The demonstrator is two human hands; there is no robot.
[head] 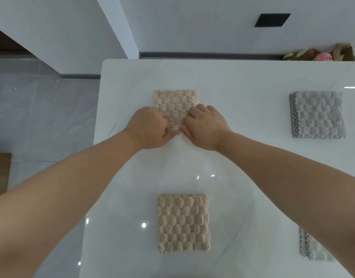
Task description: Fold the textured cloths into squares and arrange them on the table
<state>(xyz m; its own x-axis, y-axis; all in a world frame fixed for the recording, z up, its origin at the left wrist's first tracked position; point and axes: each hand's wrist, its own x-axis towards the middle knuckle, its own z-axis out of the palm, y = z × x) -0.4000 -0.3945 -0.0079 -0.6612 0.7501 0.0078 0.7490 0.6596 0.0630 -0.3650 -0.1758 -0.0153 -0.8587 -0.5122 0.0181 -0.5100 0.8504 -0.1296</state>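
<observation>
A beige textured cloth [175,103] lies folded on the white table [243,81], toward the far left. My left hand [150,127] grips its near left corner with curled fingers. My right hand [206,125] holds its near right corner, fingers bent onto the cloth. The cloth's near edge is hidden under both hands. A second beige cloth [183,222] lies folded into a near-square close to me. A grey folded cloth [317,115] sits at the far right. Another grey cloth [311,249] is partly hidden under my right forearm.
The table's left edge runs beside my left arm, with grey floor tiles [42,117] beyond it. Brown paper and a pink object [321,55] sit behind the table's far right edge. A dark wall panel [272,20] hangs above.
</observation>
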